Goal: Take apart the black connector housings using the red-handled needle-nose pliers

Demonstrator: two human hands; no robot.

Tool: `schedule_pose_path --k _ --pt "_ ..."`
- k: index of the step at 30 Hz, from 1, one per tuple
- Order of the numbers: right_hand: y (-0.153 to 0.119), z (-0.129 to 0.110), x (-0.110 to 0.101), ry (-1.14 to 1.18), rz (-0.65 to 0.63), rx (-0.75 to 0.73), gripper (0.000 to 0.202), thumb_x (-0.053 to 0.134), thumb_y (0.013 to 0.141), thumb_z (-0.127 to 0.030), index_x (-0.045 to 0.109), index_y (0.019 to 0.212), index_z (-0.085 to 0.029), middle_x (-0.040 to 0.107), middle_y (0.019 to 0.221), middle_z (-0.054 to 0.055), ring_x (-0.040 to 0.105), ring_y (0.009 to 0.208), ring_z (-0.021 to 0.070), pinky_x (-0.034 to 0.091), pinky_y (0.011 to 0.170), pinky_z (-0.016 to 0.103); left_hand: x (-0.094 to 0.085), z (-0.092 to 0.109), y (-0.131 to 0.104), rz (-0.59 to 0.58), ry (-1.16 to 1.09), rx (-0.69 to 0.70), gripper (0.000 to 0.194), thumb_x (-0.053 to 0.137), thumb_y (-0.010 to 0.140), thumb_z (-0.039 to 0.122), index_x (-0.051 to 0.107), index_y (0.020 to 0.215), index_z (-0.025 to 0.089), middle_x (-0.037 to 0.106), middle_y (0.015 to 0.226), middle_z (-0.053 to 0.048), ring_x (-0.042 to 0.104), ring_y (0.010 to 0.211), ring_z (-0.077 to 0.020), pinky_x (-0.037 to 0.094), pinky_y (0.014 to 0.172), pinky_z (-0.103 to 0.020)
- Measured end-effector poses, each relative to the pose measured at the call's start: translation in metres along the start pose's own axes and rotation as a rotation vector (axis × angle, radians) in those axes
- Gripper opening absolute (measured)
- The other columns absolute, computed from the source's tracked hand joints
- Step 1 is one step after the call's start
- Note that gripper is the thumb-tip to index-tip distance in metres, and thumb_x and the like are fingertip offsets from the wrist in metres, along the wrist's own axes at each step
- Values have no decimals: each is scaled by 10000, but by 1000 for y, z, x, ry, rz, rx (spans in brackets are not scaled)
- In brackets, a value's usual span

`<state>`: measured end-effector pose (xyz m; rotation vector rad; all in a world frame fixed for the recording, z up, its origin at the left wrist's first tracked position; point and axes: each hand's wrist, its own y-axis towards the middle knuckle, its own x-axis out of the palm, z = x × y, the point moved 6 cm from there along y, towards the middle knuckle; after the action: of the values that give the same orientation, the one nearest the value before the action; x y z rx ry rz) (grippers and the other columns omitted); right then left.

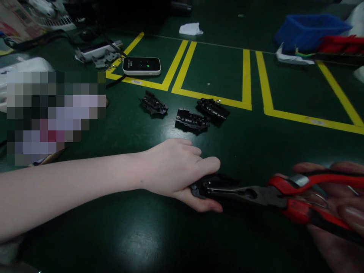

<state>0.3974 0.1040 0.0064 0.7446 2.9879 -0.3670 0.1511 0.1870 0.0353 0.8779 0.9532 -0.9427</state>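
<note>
Between the thumb and curled fingers of my left hand is a black molded plastic part, partly hidden by the hand. My right hand, at the right edge, is wrapped round red-handled needle-nose pliers. The long jaws point left, and their tips lie at the plastic part; whether they pinch anything there I cannot make out. Beyond my left hand, similar black parts lie on the dark green table: one at the left, a middle one and one at the right.
Yellow tape marks boxes across the table. A white device with a black top stands in the left box, near grey metal pieces. Farther back are crumpled white paper, a blue bin and a red tray.
</note>
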Motion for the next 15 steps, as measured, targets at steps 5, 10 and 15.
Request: schedule_pose_path --k 5,10,15 --pt "8 9 -9 21 -16 -38 527 807 643 -406 696 1158 -399 723 1196 10 737 919 272 659 627 271 -1 0 0 9 -29 6 493 583 871 666 523 824 179 567 621 43 497 527 -124 311 536 -264" --pt "20 24 -30 28 37 -47 563 771 648 -459 702 1199 -365 705 1238 63 725 945 331 668 563 351 -1 0 -1 13 -64 15 482 606 862 655 513 823 184 562 623 50 492 534 -117 304 537 -263" --pt "18 17 -17 20 14 -43 466 787 644 -466 737 1091 -344 725 1191 54 724 965 320 670 628 341 0 -1 -1 3 -63 15 482 575 879 657 515 815 184 556 629 45 496 547 -123 323 544 -270"
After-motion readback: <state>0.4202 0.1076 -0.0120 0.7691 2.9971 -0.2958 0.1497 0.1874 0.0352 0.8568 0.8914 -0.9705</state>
